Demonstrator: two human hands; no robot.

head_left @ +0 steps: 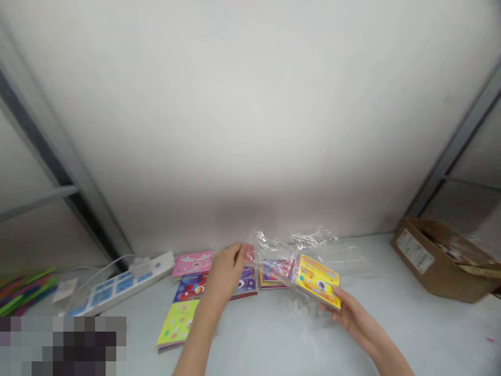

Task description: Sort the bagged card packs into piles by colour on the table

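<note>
My right hand [350, 313] grips a small stack of square booklets with a yellow top cover [318, 279], thumb on top and fingers underneath. The stack's left end lies against or inside a clear plastic bag [279, 248]; I cannot tell which. My left hand [226, 269] is closed on the bag's left part with thumb and fingertips. Under and beside that hand lie booklets with a dark purple cover [247, 282]. Behind the plastic rests another booklet pile with a blue and red cover [274, 270].
Left of my hands lie a pink booklet [192, 262], a red and blue one [191, 286] and a green one [178, 321]. A power strip [121, 286] and colourful strips [31, 290] are farther left. At right stands an open cardboard box [442, 261]. A wall [250, 130] rises behind.
</note>
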